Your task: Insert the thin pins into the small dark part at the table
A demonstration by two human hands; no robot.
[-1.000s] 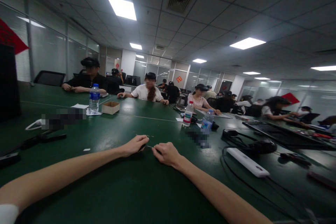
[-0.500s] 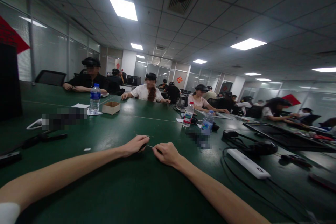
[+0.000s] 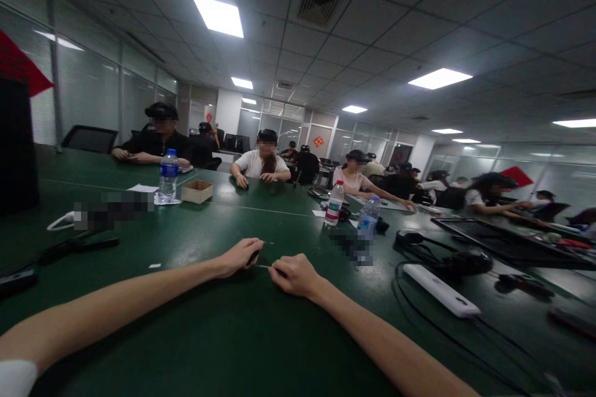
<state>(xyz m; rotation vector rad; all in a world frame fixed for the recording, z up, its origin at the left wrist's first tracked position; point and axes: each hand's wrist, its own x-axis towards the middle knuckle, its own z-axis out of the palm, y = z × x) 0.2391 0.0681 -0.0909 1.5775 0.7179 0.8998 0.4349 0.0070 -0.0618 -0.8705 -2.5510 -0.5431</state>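
Observation:
Over the green table (image 3: 186, 335), my left hand (image 3: 239, 257) is closed around a small dark object (image 3: 253, 257), mostly hidden by the fingers. Just to its right, my right hand (image 3: 294, 274) is curled shut on a slim tool with a thin pale shaft (image 3: 263, 267); a dark part shows between the fingers. That shaft points left toward the dark object. Whether the two touch I cannot tell.
A small open cardboard box (image 3: 197, 192) and a blue-capped bottle (image 3: 168, 176) stand ahead left. Two more bottles, a red-capped one (image 3: 334, 203) among them, stand ahead right. Headphones (image 3: 465, 260), a white power strip (image 3: 440, 290) and cables lie right. Several people sit around.
My right hand has lowered slightly, and the thin shaft now sits lower and more level. My left hand has barely moved. Across the table, a person in white has brought both hands closer together.

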